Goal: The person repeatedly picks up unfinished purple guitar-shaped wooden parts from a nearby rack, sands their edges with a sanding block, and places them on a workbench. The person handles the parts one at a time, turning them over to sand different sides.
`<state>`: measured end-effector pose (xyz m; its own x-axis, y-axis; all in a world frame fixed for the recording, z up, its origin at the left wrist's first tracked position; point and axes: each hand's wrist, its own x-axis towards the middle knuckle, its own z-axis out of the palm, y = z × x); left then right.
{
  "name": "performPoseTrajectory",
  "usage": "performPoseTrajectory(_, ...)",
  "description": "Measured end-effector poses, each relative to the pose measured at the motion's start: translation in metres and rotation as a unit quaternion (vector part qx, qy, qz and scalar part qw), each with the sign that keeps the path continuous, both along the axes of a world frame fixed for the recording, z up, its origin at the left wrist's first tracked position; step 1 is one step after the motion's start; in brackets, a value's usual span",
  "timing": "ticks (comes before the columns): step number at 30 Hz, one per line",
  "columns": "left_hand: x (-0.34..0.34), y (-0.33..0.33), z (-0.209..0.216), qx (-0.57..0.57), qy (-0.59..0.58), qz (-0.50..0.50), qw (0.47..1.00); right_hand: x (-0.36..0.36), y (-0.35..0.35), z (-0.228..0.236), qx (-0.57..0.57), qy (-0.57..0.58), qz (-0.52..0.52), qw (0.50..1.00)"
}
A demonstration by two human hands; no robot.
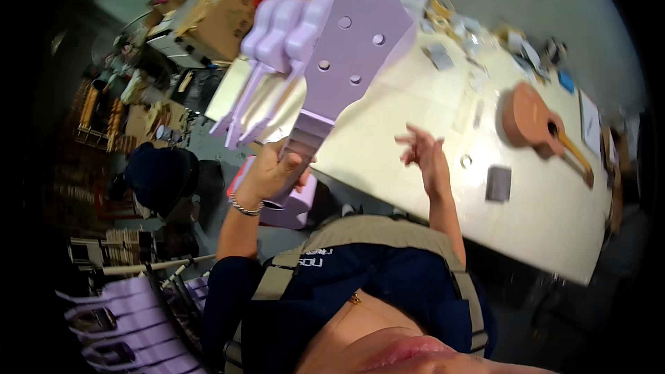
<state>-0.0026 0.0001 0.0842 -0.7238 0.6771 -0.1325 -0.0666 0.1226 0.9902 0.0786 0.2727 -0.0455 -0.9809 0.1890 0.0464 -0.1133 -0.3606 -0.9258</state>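
My left hand (271, 172) is closed round the neck of a light purple ukulele (353, 45). Its headstock, with several round holes and no strings showing, points up and away toward the table. The purple body hangs low, below my left hand and partly hidden by it. My right hand (424, 156) is over the near part of the white table (388, 145), fingers spread and holding nothing. Nearest to it on the tabletop are a small ring-shaped piece (466, 161) and a grey rectangular block (499, 184).
Several purple ukulele bodies (280, 31) stand at the table's far left. A brown ukulele (532, 119) lies at the right. Tape rolls (441, 7) and scraps line the back edge. A cardboard box (225, 10) is beyond; more purple instruments (131, 322) sit on a rack lower left.
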Motion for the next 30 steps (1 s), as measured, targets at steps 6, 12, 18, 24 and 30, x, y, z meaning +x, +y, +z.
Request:
performPoseTrajectory(6,0.011,-0.005,-0.004,-0.186,-0.098,-0.175,0.962,0.022,0.006,0.06,-0.05,0.078,-0.043,0.995)
performPoseTrajectory(12,0.021,-0.009,-0.008,-0.254,-0.125,-0.213,0.935,0.042,-0.017,0.062,-0.092,-0.019,-0.082,0.992)
performPoseTrajectory(18,0.025,-0.008,-0.011,-0.303,-0.183,-0.194,0.915,0.048,-0.022,0.035,-0.158,-0.117,-0.069,0.978)
performPoseTrajectory(24,0.027,-0.004,-0.01,-0.359,-0.164,-0.182,0.901,0.046,-0.029,0.017,-0.197,-0.162,-0.053,0.965)
performPoseTrajectory(30,0.021,-0.01,-0.013,-0.351,-0.203,-0.174,0.898,0.041,-0.029,0.016,-0.204,-0.153,-0.05,0.966)
